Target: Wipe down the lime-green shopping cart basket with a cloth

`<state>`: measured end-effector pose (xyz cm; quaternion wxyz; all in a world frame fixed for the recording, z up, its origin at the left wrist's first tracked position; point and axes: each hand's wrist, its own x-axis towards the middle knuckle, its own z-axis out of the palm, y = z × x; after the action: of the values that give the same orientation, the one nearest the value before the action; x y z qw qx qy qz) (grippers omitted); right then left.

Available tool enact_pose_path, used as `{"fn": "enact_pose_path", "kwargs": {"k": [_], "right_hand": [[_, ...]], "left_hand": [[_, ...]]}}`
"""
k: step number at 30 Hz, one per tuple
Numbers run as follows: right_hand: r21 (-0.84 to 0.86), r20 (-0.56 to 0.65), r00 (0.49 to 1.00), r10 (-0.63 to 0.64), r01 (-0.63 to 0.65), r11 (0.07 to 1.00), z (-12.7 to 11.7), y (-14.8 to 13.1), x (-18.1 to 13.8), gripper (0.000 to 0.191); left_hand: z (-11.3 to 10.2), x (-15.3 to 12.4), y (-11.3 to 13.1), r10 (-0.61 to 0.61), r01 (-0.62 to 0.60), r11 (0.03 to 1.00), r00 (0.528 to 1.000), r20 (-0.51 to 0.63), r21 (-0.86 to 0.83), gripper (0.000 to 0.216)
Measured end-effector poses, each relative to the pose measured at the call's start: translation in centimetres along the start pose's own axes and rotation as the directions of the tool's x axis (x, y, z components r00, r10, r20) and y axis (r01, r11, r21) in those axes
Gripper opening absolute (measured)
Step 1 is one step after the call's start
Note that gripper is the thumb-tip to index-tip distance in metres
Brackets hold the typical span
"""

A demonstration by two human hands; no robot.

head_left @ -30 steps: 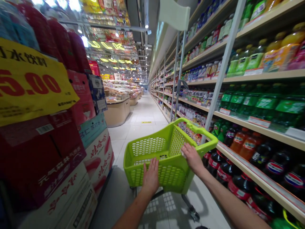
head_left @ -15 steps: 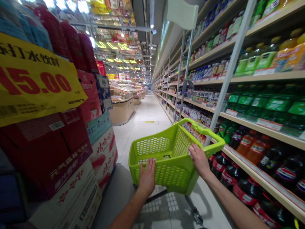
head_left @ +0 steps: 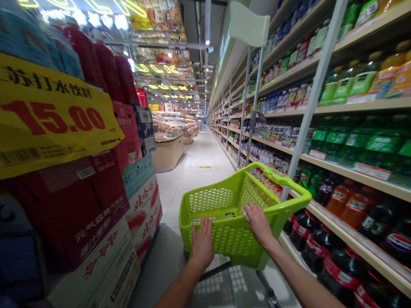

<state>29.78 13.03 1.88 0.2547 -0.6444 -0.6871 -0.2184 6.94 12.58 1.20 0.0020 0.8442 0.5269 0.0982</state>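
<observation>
A lime-green shopping cart (head_left: 221,222) with a perforated plastic basket stands sideways in front of me, and I see nothing in its basket. My left hand (head_left: 202,246) lies against the near side of the basket, fingers outstretched and tips at the rim. Over the same rim, further right, my right hand (head_left: 257,220) has its fingers bent and close together. A small white thing (head_left: 245,212), too small to make out, shows at those fingers. To its right rises the cart's green handle (head_left: 297,199).
Shelves of bottled drinks (head_left: 362,141) line the right side, close to the handle. Stacked drink cartons (head_left: 96,205) under a yellow price sign (head_left: 58,115) stand close on the left. The tiled aisle (head_left: 197,158) runs ahead past a display counter (head_left: 167,154).
My right hand has moved left along the basket rim, away from the handle. The cart and my left hand sit slightly further right and lower in view, and the surroundings have shifted likewise.
</observation>
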Motion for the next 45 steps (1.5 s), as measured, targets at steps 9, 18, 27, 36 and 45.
{"fn": "enact_pose_path", "kwargs": {"k": [9, 18, 27, 36, 45], "right_hand": [[0.286, 0.286, 0.948, -0.142, 0.057, 0.957, -1.3, -3.3, 0.2, 0.074], [0.148, 0.233, 0.972, -0.004, -0.031, 0.988, -3.5, -1.3, 0.0, 0.057], [0.118, 0.044, 0.999, -0.004, -0.002, 0.993, -2.2, -0.9, -1.4, 0.05], [0.077, 0.055, 0.998, -0.036, 0.032, 0.997, -1.5, -3.1, -1.0, 0.043], [0.071, 0.038, 0.999, -0.015, 0.012, 0.997, -1.8, -4.1, -1.9, 0.034]], "left_hand": [[-0.4, 3.5, 4.5, 0.239, -0.244, 0.946, 0.97, -0.047, -0.214, 0.079], [-0.1, 5.8, 8.1, 0.163, -0.179, 0.981, 0.972, -0.172, -0.08, 0.041], [-0.5, 1.9, -3.3, -0.041, 0.021, 0.996, 0.971, -0.237, -0.086, 0.046], [0.4, 3.3, 1.9, 0.143, -0.177, 0.978, 0.955, -0.26, -0.112, 0.033], [0.4, 0.8, -2.2, 0.012, -0.031, 0.995, 0.981, -0.192, -0.094, 0.05]]}}
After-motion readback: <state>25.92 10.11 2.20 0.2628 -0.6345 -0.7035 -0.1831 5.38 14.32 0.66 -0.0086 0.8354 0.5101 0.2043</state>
